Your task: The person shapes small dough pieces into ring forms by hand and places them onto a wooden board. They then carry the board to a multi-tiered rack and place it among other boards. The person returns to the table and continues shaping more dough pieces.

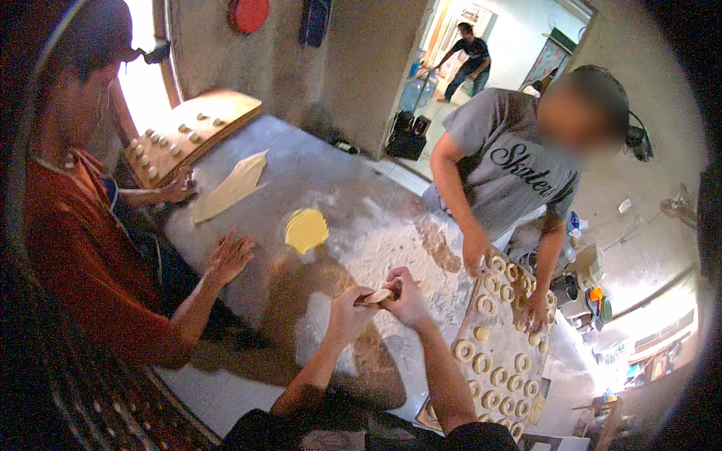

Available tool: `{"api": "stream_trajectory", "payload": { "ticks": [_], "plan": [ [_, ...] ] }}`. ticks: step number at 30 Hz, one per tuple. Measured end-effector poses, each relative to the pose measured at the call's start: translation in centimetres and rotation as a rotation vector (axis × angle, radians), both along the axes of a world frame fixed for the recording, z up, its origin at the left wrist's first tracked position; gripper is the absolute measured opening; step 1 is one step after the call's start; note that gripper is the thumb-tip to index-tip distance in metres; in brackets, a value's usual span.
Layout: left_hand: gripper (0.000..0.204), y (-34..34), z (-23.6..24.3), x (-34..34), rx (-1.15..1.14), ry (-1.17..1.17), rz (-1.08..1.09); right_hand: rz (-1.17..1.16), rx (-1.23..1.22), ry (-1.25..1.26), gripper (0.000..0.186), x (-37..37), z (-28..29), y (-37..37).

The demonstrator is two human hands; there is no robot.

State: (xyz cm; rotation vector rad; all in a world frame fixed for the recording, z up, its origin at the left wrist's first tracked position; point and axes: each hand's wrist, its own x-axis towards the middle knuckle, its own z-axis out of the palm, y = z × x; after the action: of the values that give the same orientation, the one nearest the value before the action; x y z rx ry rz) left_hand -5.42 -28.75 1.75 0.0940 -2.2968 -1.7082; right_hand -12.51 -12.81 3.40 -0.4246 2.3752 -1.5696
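Observation:
Over the floury middle of the table, my left hand (pixel 352 314) and my right hand (pixel 407 302) meet at a small pale piece of dough (pixel 378 297). Fingers of both hands are closed on it, one hand at each end. Loose flour (pixel 380 252) lies spread on the tabletop just beyond them. Farther off to the left is a round yellow slab (pixel 306 230), perhaps dough or fat. Behind that, a long flat sheet of dough (pixel 232 188) is stretched out on the table.
To the right, a co-worker in grey (pixel 511 150) reaches over a tray (pixel 470 312) of many dough rings. A co-worker in rust-red (pixel 113 278) stands at the left, one hand above the table (pixel 274 150). A wooden board (pixel 218 105) with small dough balls occupies the far left corner.

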Motion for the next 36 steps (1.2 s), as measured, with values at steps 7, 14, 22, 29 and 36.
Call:
{"api": "stream_trajectory", "payload": {
  "ticks": [7, 14, 22, 29, 36],
  "plan": [
    [0.037, 1.9, -0.2, -2.0, -0.165, 0.017, 0.252, 0.011, -0.508, -0.16, 0.042, -0.3, -2.0, -1.8],
    [0.033, 3.2, -3.0, -2.2, -0.06, 0.594, -0.175, -0.049, -0.548, -0.194, 0.042, 1.6, -1.2, 3.7],
    [0.013, 13.5, 0.2, -0.4, -0.394, 0.302, -0.077, -0.137, -0.743, -0.039, 0.075, 5.1, 0.2, 10.6],
    [0.019, 27.2, 0.9, 1.7, -0.354, 0.188, -0.274, -0.306, -0.45, 0.297, 0.048, 8.0, -0.7, 24.7],
    [0.018, 42.5, -0.1, 2.6, -0.18, 0.27, -0.578, -0.548, -0.597, 0.06, 0.058, 13.1, -0.5, 38.3]
  ]
}}
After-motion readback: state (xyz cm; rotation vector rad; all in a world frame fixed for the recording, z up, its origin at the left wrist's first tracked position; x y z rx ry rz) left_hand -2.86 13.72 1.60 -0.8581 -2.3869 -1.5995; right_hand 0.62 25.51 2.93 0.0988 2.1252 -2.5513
